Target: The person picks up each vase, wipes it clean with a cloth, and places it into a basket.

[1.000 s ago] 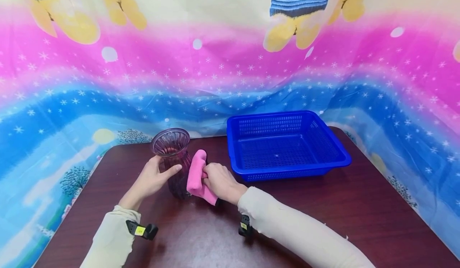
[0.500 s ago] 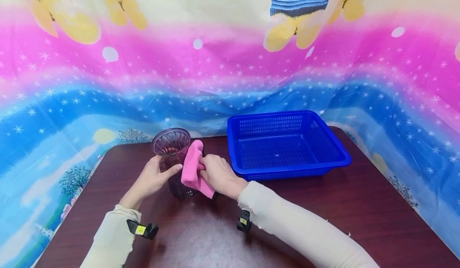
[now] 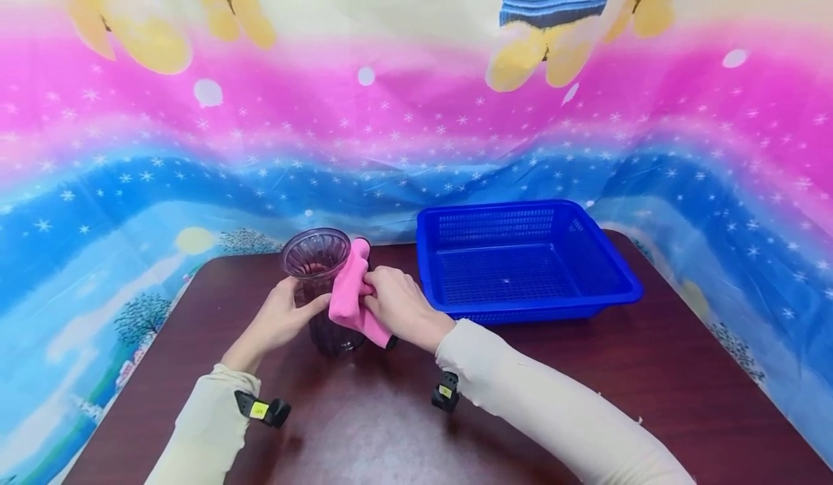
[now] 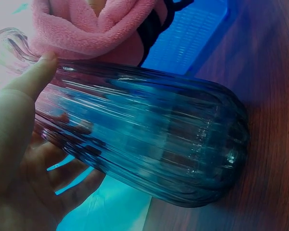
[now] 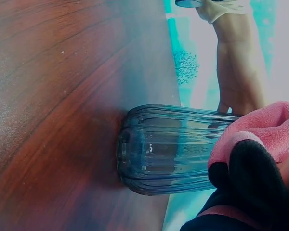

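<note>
A ribbed, see-through purple glass vase (image 3: 317,257) with a flared rim stands upright on the table. My left hand (image 3: 278,316) holds it around the upper body from the left, thumb in front and the other fingers behind, as the left wrist view shows. With my right hand (image 3: 403,306) I grip a folded pink cloth (image 3: 348,291) against the vase's right side, just below the rim. The cloth (image 5: 260,130) has black edging and hides part of the vase's neck. In the right wrist view the vase's base (image 5: 135,149) meets the tabletop.
A blue plastic basket (image 3: 527,304) with perforated walls stands at the back right, close behind my right hand. The dark reddish-brown wooden table (image 3: 364,427) ends at a printed cloth backdrop (image 3: 416,138). Each sleeve carries a black wrist strap.
My right hand has moved the pink cloth up and slightly left along the vase, from its middle towards the rim. The left hand keeps its hold and the vase stays in place.
</note>
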The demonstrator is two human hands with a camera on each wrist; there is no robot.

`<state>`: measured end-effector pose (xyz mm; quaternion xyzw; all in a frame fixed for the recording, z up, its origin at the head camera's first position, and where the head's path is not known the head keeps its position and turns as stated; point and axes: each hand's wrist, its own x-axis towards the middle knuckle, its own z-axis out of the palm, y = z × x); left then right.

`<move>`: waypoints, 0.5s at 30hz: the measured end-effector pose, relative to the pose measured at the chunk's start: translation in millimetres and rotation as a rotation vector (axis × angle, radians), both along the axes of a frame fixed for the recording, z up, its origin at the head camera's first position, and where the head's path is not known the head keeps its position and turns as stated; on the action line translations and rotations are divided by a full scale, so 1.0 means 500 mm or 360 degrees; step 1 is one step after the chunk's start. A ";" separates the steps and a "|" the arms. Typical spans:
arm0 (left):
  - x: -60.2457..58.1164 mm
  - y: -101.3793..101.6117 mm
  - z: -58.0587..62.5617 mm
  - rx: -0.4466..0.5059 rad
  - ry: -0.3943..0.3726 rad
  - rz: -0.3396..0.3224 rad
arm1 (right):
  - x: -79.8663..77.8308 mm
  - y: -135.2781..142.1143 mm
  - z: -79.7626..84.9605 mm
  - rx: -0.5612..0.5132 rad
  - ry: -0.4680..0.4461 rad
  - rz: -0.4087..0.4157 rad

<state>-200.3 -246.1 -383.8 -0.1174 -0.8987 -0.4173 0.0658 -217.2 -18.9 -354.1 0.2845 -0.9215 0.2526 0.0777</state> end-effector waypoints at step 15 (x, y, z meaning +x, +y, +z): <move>-0.003 -0.002 0.002 -0.0016 0.0027 -0.0011 | -0.003 -0.007 0.007 0.0076 0.0032 0.0000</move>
